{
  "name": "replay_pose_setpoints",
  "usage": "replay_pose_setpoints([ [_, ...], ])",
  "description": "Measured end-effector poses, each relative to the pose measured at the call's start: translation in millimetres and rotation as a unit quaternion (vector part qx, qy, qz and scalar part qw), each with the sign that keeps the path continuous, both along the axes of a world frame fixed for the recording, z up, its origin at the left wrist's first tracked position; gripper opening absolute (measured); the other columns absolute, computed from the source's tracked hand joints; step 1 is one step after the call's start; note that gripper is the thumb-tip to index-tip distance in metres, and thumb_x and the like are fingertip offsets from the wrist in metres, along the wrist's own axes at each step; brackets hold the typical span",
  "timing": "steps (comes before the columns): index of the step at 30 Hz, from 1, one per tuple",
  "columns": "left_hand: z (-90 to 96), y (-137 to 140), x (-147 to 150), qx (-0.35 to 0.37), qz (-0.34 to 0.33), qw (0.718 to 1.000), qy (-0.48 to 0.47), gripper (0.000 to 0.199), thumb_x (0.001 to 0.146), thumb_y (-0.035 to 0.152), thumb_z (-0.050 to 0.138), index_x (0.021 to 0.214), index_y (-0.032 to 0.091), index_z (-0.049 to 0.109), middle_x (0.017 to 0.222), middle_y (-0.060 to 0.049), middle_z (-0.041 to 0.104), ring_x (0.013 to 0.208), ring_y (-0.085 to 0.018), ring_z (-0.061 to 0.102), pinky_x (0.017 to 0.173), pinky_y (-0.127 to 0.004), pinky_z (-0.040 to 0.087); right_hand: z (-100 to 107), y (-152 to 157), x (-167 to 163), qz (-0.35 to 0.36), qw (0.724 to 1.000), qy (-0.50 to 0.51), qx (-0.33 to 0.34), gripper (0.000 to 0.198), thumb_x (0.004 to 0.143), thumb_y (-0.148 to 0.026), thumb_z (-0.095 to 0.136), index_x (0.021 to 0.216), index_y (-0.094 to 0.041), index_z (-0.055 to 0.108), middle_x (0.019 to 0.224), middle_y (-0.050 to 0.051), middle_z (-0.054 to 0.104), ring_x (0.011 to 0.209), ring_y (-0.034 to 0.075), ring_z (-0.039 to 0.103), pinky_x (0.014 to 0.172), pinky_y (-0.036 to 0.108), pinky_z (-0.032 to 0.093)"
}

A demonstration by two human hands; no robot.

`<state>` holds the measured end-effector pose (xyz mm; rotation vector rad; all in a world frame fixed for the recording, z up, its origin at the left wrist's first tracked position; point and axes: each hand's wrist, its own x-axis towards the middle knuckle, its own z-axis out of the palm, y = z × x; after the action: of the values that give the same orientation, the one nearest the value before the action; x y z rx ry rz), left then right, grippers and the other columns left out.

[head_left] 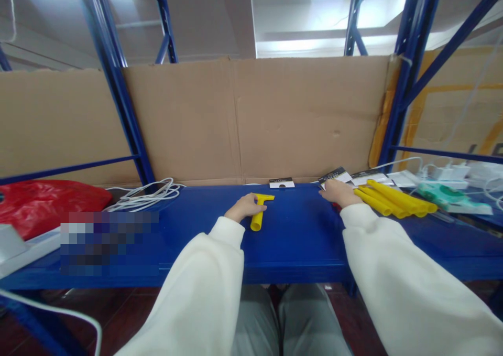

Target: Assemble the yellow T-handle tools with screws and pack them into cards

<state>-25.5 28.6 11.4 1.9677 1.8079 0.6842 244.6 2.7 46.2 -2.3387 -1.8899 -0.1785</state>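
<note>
My left hand [244, 208] is closed around a yellow T-shaped piece [257, 219] with a hollow round handle, its open end facing me, held at the blue tabletop [291, 240]. Farther right, my right hand [338, 192] has its fingers curled at the lower edge of a black-and-white card [336, 176], which sits at a slant. A small red thing shows partly beneath that hand. Just right of it lie several yellow tubes [393, 201] side by side. Another black-and-white card [282, 183] is by the cardboard at the back.
A cardboard panel [236, 120] closes off the back between blue metal posts [129, 109]. At left are a red plastic bag [47, 204], a coiled white cable [151, 194] and a white power strip [31, 248]. Green-and-white packaging [448, 194] and white plugs [450, 172] crowd the right.
</note>
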Motion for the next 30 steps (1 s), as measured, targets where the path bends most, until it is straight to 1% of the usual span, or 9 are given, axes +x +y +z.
replay_pose_setpoints([
  [5,-8.9,13,1,0.023,0.013,0.999,-0.023,0.059,0.071,0.047,0.079,0.113,0.009,0.065,0.115,-0.02,0.071,0.1,-0.03,0.07,0.071,-0.026,0.049,-2,0,17,-0.018,0.999,0.025,-0.022,0.044,0.091,-0.035,0.055,0.122,-0.006,0.067,0.119,0.027,0.068,0.116,0.034,0.064,0.09,0.04,0.051],
  [10,-16.2,21,4,0.036,0.018,0.999,-0.018,0.055,0.068,0.038,0.082,0.112,0.01,0.066,0.112,-0.018,0.073,0.098,-0.03,0.07,0.07,-0.027,0.049,-12,12,27,-0.017,0.999,0.032,-0.03,0.042,0.085,-0.031,0.064,0.118,-0.006,0.069,0.112,0.025,0.071,0.109,0.033,0.068,0.086,0.036,0.052],
  [12,-16.0,19,5,0.032,0.018,0.999,-0.021,0.044,0.066,0.031,0.081,0.103,0.01,0.069,0.104,-0.017,0.075,0.091,-0.029,0.071,0.065,-0.027,0.048,-16,16,28,-0.006,0.999,0.025,-0.045,0.039,0.083,-0.03,0.067,0.114,-0.007,0.071,0.106,0.023,0.072,0.104,0.032,0.069,0.084,0.034,0.052],
  [15,-13.5,12,5,0.015,0.005,0.999,-0.043,0.023,0.066,0.026,0.079,0.083,0.013,0.071,0.079,-0.01,0.074,0.074,-0.024,0.069,0.056,-0.026,0.044,-19,19,29,0.003,0.998,0.015,-0.066,0.036,0.082,-0.029,0.069,0.11,-0.007,0.072,0.103,0.021,0.072,0.102,0.03,0.07,0.083,0.033,0.052],
  [19,-7.0,1,8,-0.007,-0.002,0.995,-0.1,0.014,0.07,0.019,0.074,0.064,0.014,0.063,0.055,-0.002,0.059,0.057,-0.017,0.06,0.049,-0.025,0.037,-20,20,31,0.014,0.995,0.02,-0.092,0.031,0.083,-0.033,0.067,0.104,-0.011,0.073,0.097,0.016,0.073,0.096,0.027,0.071,0.08,0.032,0.052],
  [22,-0.2,-5,12,-0.034,0.006,0.983,-0.179,0.011,0.072,0.009,0.068,0.067,0.014,0.06,0.052,0.002,0.054,0.05,-0.013,0.054,0.049,-0.022,0.038,-22,22,33,0.025,0.994,0.027,-0.102,0.025,0.083,-0.033,0.066,0.098,-0.014,0.073,0.09,0.012,0.073,0.09,0.025,0.071,0.079,0.031,0.052],
  [25,5.7,-8,15,-0.067,0.014,0.96,-0.273,0.014,0.074,0.002,0.064,0.081,0.013,0.058,0.057,0.002,0.056,0.05,-0.01,0.054,0.051,-0.021,0.042,-25,23,35,0.036,0.994,0.038,-0.095,0.016,0.081,-0.029,0.067,0.09,-0.018,0.073,0.082,0.01,0.072,0.088,0.025,0.07,0.078,0.031,0.052],
  [27,7.8,-10,16,-0.082,0.019,0.949,-0.304,0.018,0.076,0.001,0.063,0.088,0.013,0.056,0.058,0.003,0.056,0.047,-0.009,0.052,0.049,-0.02,0.041,-27,22,35,0.056,0.994,0.057,-0.08,0.008,0.079,-0.026,0.069,0.083,-0.021,0.072,0.078,0.009,0.071,0.087,0.025,0.07,0.078,0.032,0.052],
  [30,8.8,-12,16,-0.098,0.015,0.943,-0.317,0.009,0.084,0.007,0.06,0.088,0.013,0.056,0.057,0.003,0.056,0.041,-0.008,0.046,0.043,-0.02,0.037,-28,21,33,0.092,0.99,0.085,-0.06,0.003,0.076,-0.021,0.07,0.074,-0.023,0.068,0.076,0.007,0.071,0.086,0.025,0.07,0.078,0.034,0.052],
])
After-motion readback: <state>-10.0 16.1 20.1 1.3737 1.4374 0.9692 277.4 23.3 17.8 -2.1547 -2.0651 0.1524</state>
